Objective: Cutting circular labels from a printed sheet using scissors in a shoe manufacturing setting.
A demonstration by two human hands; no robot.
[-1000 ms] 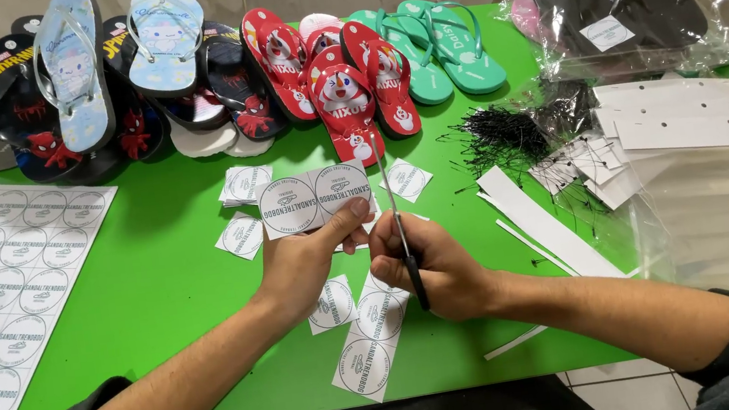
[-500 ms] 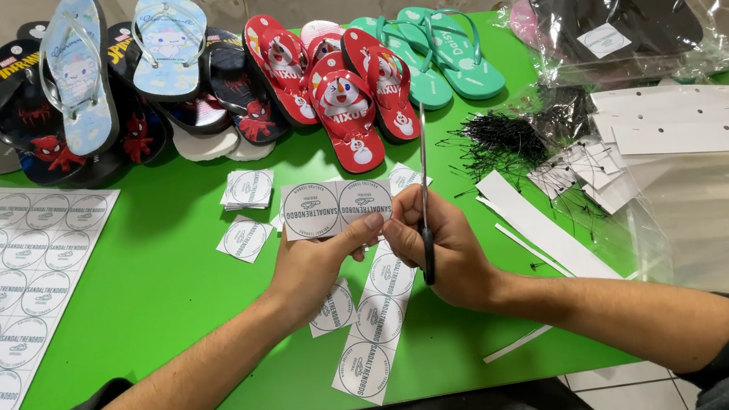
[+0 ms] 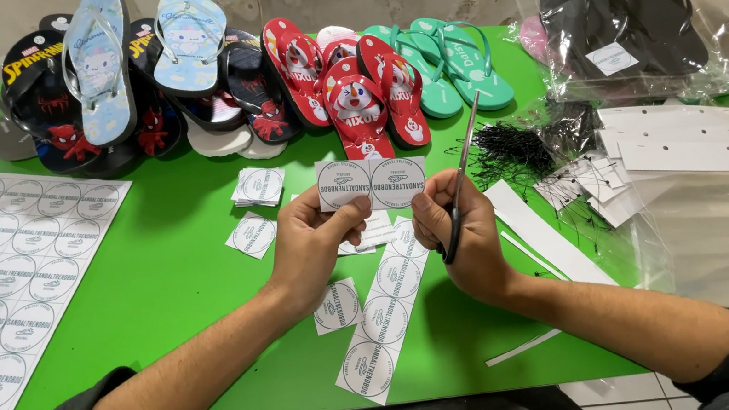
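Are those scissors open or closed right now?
Closed: the thin metal scissors in the right hand show one narrow line, no gap between blades.

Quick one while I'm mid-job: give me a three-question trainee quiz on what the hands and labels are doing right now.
1. True or false: the left hand holds a strip of two round labels.
2. What does the right hand hold? A) scissors B) a flip-flop C) a bag
3. On which side of the green table does the large uncut label sheet lie?

Key: 1 true; 2 A, the scissors, blades shut and pointing up; 3 the person's left.
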